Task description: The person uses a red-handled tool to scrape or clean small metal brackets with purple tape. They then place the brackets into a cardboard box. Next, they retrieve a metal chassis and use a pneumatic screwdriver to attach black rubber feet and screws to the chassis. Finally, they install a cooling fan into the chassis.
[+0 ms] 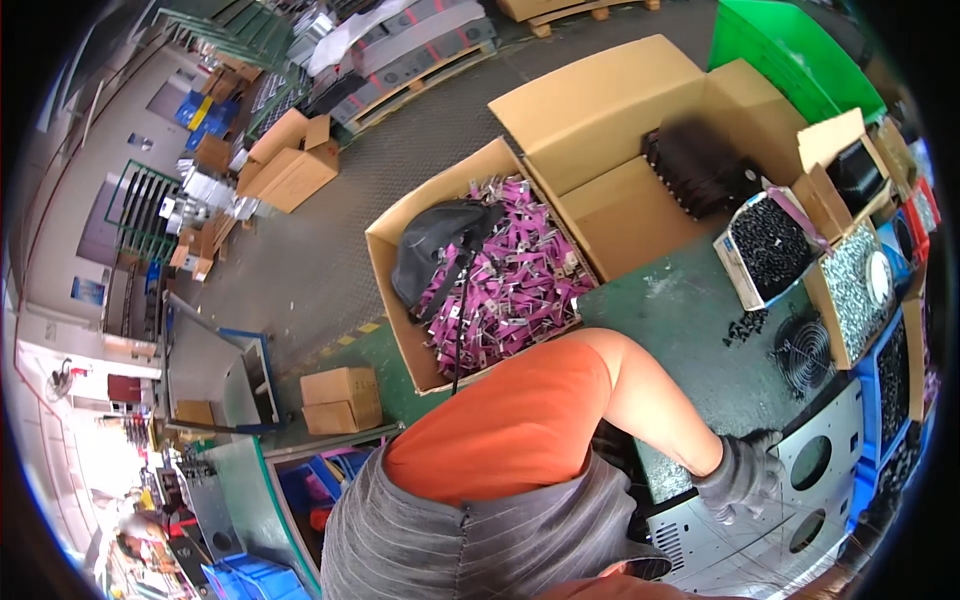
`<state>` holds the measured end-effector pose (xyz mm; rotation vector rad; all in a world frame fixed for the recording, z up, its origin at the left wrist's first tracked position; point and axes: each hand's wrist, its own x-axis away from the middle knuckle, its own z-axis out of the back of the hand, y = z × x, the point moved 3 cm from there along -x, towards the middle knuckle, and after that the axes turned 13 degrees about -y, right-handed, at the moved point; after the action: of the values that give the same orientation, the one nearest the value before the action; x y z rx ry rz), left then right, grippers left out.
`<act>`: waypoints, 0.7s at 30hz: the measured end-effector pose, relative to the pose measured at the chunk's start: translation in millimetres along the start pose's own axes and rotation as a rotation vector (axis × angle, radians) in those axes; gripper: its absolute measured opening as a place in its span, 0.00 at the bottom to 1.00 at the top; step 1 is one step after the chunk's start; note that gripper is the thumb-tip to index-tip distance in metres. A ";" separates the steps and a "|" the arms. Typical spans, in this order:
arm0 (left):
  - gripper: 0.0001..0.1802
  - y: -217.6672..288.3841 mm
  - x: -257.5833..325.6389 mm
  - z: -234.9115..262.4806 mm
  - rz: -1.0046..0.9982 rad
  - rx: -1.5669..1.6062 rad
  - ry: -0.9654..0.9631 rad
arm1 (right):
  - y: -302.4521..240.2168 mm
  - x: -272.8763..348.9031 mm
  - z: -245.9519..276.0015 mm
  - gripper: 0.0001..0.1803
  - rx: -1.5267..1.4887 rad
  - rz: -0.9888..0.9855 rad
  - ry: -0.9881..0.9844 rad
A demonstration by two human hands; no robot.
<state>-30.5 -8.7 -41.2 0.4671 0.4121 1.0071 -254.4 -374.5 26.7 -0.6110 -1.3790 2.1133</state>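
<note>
My left hand [742, 478], in a grey glove, rests on a grey metal panel [770, 540] lying on the green bench. Its fingers look spread over the panel's surface rather than closed around it, with the thumb apart. Large round holes and a group of slots are cut in the panel. Just beyond the hand, a black round wire fan guard [803, 355] lies flat on the bench. I cannot see my right hand. My orange-sleeved left arm bends across the middle of the view.
An open carton [400, 330] holds purple-and-silver metal pieces and a black bag. Beside it stands a larger carton [600, 110] with dark parts inside. Boxes of black screws [770, 245] and silver screws [855, 290] line the right, near blue bins [888, 385]. A green crate [790, 60] stands behind.
</note>
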 end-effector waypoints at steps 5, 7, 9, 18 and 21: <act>0.27 4.6 1.2 3.3 0.016 -0.032 -0.050 | -19.0 82.5 -98.3 0.29 -0.310 -0.143 -0.110; 0.28 8.3 2.9 8.1 0.019 -0.017 -0.083 | -27.6 111.4 -125.5 0.33 -0.232 -0.232 -0.239; 0.31 5.0 0.0 2.0 0.006 -0.063 -0.034 | -51.1 133.4 -158.1 0.30 -0.094 -0.183 -0.239; 0.49 12.5 -6.7 20.3 0.186 -0.216 -0.035 | -118.2 153.1 -241.9 0.27 0.825 -0.027 -0.292; 0.55 25.3 -18.1 20.4 0.225 -0.272 -0.075 | -110.6 169.1 -229.9 0.40 0.788 -0.032 -0.260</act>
<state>-46.0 -16.8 -8.3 0.3081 0.1531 1.2390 -215.5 -71.0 29.5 0.0064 -0.5511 2.5127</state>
